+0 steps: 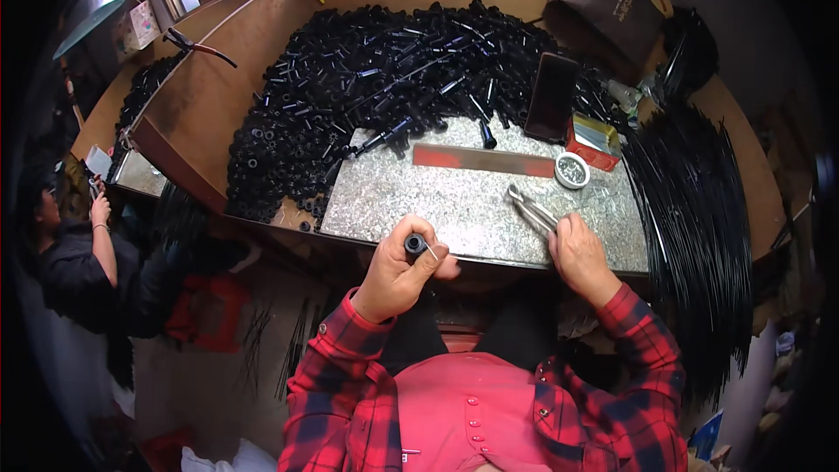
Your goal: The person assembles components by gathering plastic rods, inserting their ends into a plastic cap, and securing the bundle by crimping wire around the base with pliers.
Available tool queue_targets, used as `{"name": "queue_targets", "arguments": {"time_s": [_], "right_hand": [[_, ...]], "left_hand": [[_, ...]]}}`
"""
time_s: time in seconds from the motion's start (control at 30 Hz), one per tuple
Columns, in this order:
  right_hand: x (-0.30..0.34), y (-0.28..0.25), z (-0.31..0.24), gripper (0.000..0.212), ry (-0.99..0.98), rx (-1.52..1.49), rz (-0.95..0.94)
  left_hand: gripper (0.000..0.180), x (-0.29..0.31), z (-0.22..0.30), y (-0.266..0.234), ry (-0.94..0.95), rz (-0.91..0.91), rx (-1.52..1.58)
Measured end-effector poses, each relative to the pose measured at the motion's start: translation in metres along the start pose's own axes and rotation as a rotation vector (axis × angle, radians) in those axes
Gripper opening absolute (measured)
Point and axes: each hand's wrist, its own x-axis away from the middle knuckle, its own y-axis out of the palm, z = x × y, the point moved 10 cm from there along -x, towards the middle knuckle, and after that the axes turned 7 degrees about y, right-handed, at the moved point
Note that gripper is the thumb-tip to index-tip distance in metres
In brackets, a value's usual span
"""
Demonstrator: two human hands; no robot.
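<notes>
My left hand is closed around a short black tubular part, its round hollow end facing up, just off the near edge of the metal-topped work surface. A thin pale pin or wire shows by the thumb and fingertip. My right hand grips the handles of metal pliers. Their jaws point up and left over the work surface, away from the black part. Whether the jaws hold anything is too small to tell.
A large heap of black tubular parts fills the wooden-walled bench. Across the metal top lie a flat bar, a white dish and a red tin; a phone leans behind. Long black rods hang right. Another person sits left.
</notes>
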Motion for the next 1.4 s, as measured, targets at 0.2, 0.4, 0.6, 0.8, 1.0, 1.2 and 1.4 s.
{"name": "queue_targets", "arguments": {"time_s": [0.2,0.4,0.6,0.8,1.0,1.2,1.4], "right_hand": [[-0.011,-0.059,-0.035,0.022,-0.119,-0.476,0.060],[-0.006,-0.104,-0.065,0.026,-0.253,-0.156,0.284],[0.007,-0.100,-0.087,0.017,-0.391,0.256,0.556],[0.009,-0.089,-0.091,0.013,-0.399,0.200,0.419],[0.017,-0.091,-0.092,0.013,-0.415,0.139,0.377],[0.031,-0.052,-0.074,0.026,-0.334,-0.404,-0.123],[0.112,0.021,-0.099,0.025,0.346,-1.516,-1.476]], "left_hand": [[0.020,0.018,-0.032,-0.027,-0.007,0.142,-0.382],[0.069,0.027,-0.038,0.001,-0.018,0.007,-0.338],[0.068,0.026,-0.043,0.006,-0.038,0.114,-0.283],[0.047,0.026,-0.044,0.008,-0.080,0.236,-0.274],[0.041,0.030,-0.050,-0.005,-0.064,0.355,-0.370],[0.063,0.035,-0.051,-0.002,-0.043,0.276,-0.256],[0.078,0.039,-0.054,0.014,-0.128,0.069,-0.299]]}}
